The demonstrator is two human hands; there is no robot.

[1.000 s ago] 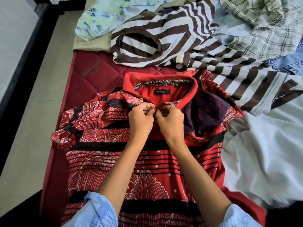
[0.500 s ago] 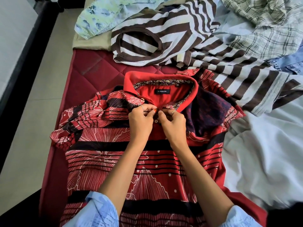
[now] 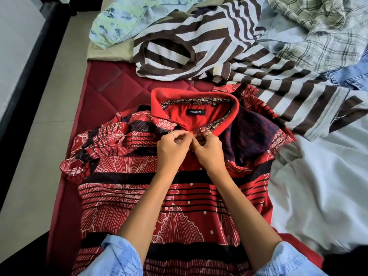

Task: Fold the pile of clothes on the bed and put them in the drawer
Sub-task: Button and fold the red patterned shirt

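Observation:
A red polo shirt point(image 3: 179, 200) with black stripes and white floral print lies front-up on the maroon quilted mattress point(image 3: 111, 90), its red collar toward the far side. My left hand point(image 3: 172, 147) and my right hand point(image 3: 208, 149) meet just below the collar, each pinching one edge of the shirt's button placket with curled fingers. The button itself is hidden under my fingertips. Behind the polo lies the pile: a brown-and-white striped shirt point(image 3: 199, 42), a pale blue-green printed shirt point(image 3: 119, 22), a plaid shirt point(image 3: 318, 32) and a blue denim garment point(image 3: 356, 76).
A white sheet or garment point(image 3: 318, 186) covers the bed on the right. A beige cloth point(image 3: 111, 52) lies under the pile at the mattress's far left. Left of the bed is tiled floor point(image 3: 39, 136) with a dark frame point(image 3: 25, 62) along it. No drawer is in view.
Both hands stay at the placket under the collar; the fingers have shifted slightly, with the fingertips now pressed closer together. The shirt has not moved.

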